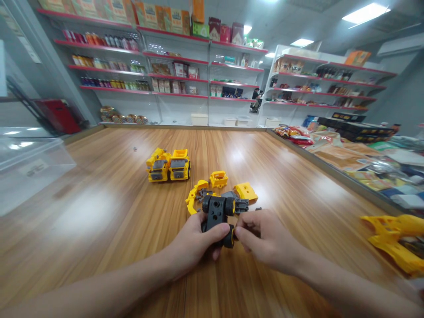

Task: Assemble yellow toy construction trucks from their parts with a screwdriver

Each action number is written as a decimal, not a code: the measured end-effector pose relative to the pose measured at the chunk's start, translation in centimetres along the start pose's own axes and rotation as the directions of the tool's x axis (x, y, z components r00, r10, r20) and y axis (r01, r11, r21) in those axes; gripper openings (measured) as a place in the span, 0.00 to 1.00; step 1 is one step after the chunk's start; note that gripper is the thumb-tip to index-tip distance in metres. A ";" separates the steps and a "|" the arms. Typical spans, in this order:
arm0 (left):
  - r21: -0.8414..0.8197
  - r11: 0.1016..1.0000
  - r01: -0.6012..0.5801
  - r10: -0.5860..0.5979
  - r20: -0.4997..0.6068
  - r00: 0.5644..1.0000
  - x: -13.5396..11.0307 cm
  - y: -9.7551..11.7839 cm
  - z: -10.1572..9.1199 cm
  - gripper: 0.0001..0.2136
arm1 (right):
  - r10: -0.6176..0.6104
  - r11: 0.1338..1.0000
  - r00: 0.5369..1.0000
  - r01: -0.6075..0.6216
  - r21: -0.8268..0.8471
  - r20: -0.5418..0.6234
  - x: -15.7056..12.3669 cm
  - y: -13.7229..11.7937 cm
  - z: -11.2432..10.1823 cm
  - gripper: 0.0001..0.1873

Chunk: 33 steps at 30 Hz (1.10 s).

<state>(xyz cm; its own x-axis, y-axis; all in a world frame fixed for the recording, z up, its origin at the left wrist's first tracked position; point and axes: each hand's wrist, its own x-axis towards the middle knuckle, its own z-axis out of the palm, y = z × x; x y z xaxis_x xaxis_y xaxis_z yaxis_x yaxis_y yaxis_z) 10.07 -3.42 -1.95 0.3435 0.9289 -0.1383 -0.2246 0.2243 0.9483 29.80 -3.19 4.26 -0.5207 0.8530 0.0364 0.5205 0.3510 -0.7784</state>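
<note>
My left hand (202, 236) is closed around a dark toy vehicle chassis (217, 214), its thumb lying across the top. Black wheels with yellow hubs sit at the chassis corners. At the hub of the near right wheel (228, 237), my right hand (261, 232) has its thumb and fingers pinched together; whatever is between them is hidden. Just beyond the chassis lie loose toy parts: a curved yellow arm (192, 196), a yellow cab frame (218, 178), a yellow panel (246, 191) and a grey piece (242, 204).
Two yellow toy trucks (168, 166) stand farther back on the wooden table (132, 229). More yellow toy parts (397, 240) are at the right edge. A clear plastic bin (36, 165) sits at left. Packaged goods (334, 150) lie beyond the right rim, and stocked shelves (179, 79) line the back.
</note>
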 end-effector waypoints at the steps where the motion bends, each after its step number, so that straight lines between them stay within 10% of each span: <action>1: -0.017 1.000 0.004 -0.004 0.002 1.000 0.0 0.1 0.1 0.14 | -0.090 0.993 0.996 0.088 -0.074 -0.026 0.0 0.0 -0.1 0.11; 7: -0.091 0.996 0.020 -0.021 -0.012 1.000 0.0 0.8 0.6 0.14 | -0.370 0.874 0.929 0.349 -0.338 0.003 -0.3 0.0 -0.3 0.08; 33: -0.040 0.999 0.000 -0.001 -0.029 1.000 0.0 0.4 0.4 0.13 | 0.030 0.999 0.994 -0.034 0.033 0.100 0.3 0.0 -0.4 0.15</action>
<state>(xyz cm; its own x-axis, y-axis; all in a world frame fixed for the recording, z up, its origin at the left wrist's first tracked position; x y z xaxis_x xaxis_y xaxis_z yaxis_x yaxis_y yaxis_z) 10.33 -3.48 -1.50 0.3177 0.9366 -0.1477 -0.2611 0.2362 0.9360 29.89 -2.80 4.50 -0.5702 0.8200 -0.0502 0.5149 0.3090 -0.7996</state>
